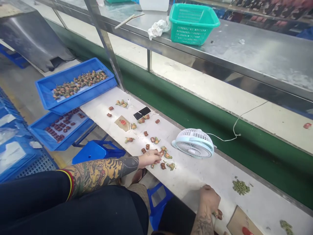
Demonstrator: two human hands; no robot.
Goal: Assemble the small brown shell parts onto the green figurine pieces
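Note:
My left hand [150, 158] reaches over the white bench with its fingers drawn together on a small brown figurine [161, 152]. Around it lie green-and-orange figurines [168, 155] and more brown figurines [163, 166]. My right hand [209, 198] is curled on the bench near its front edge; its fingertips and anything in them are hidden. Beside that hand, figurines [218, 213] lie partly covered. Farther up the bench are a brown card [123, 123] with a red spot, white sticks [129, 127] and a black phone [142, 113].
A small white-and-blue fan [193, 143] stands on the bench. Blue trays of figurines [97, 63] are at the left, with blue stools [97, 152] below. Green pellets [241, 187] and another card [243, 222] lie right. A green basket [193, 24] sits on the steel counter.

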